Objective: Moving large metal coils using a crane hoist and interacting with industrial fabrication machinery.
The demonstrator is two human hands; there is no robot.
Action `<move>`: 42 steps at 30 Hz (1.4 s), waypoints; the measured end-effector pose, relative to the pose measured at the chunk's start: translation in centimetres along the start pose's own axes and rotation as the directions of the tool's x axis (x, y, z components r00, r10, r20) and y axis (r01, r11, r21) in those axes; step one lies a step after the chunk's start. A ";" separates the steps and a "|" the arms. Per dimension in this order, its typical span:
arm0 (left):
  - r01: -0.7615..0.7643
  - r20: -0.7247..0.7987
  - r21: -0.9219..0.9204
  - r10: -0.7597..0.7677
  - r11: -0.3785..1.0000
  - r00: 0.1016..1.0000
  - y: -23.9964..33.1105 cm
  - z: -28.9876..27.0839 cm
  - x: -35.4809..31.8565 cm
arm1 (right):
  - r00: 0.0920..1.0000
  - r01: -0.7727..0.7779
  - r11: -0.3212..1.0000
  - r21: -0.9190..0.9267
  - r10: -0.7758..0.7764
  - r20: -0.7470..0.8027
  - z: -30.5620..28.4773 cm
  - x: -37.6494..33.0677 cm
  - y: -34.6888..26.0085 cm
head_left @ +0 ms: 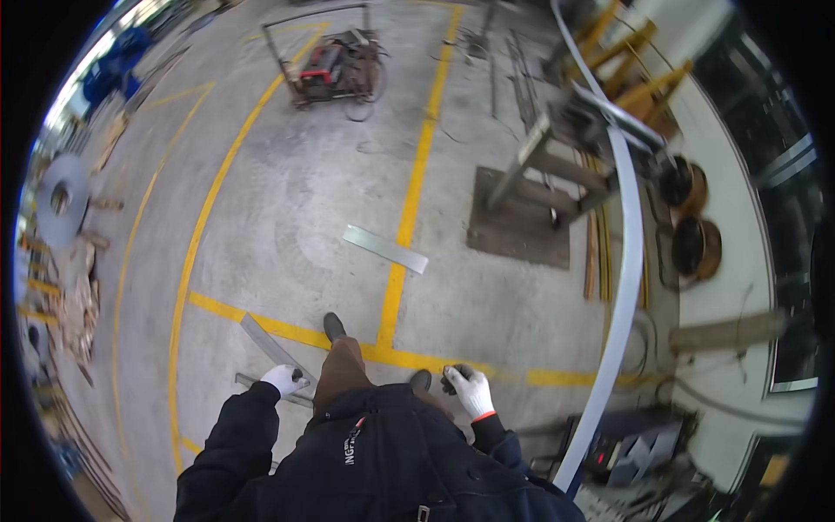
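Observation:
My left hand (285,380), in a white glove with dark fingertips, hangs low at my left side with its fingers curled in. Just past it a flat grey metal strip (268,341) slants across the yellow floor line; nothing shows in the fingers. A second thin metal piece (245,379) is partly hidden under that hand. My right hand (470,390), gloved the same way with a red-orange cuff edge, is held at my right side, its fingers closed and no object visible in them. Ahead of my feet, a shorter shiny metal strip (384,249) lies flat across another yellow line.
At right stands a heavy metal stand (557,178) on a floor plate, carrying a long curved grey strip (628,244) that runs back past my right side. A red-and-black wheeled machine (323,71) stands far ahead. A large metal coil (63,200) is at far left.

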State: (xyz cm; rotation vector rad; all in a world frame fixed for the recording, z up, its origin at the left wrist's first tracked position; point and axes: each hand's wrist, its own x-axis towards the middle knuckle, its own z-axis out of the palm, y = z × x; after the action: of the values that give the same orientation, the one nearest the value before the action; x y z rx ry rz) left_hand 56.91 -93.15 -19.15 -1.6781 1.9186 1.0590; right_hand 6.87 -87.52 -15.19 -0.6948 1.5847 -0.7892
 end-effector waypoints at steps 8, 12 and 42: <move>0.172 -0.031 -0.193 -0.181 0.966 0.983 -15.5 -4.8 8.0 | 0.993 -0.026 0.970 -0.242 0.054 0.109 16.1 13.6 -13.9; 0.230 -0.090 -0.329 -0.272 0.916 0.958 -22.7 -7.3 10.3 | 0.987 -0.006 0.905 -0.426 0.073 0.141 24.8 19.6 -20.0; 0.510 0.167 -0.810 -0.720 0.290 0.674 -58.1 -59.8 32.9 | 0.777 0.277 0.773 -0.571 0.169 0.606 94.5 88.4 -67.8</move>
State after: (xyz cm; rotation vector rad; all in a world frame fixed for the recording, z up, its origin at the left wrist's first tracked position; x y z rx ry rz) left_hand 116.91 -159.71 -20.63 -2.8230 0.5288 1.5173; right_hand 87.91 -208.91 -21.74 -1.3528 1.1666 0.0253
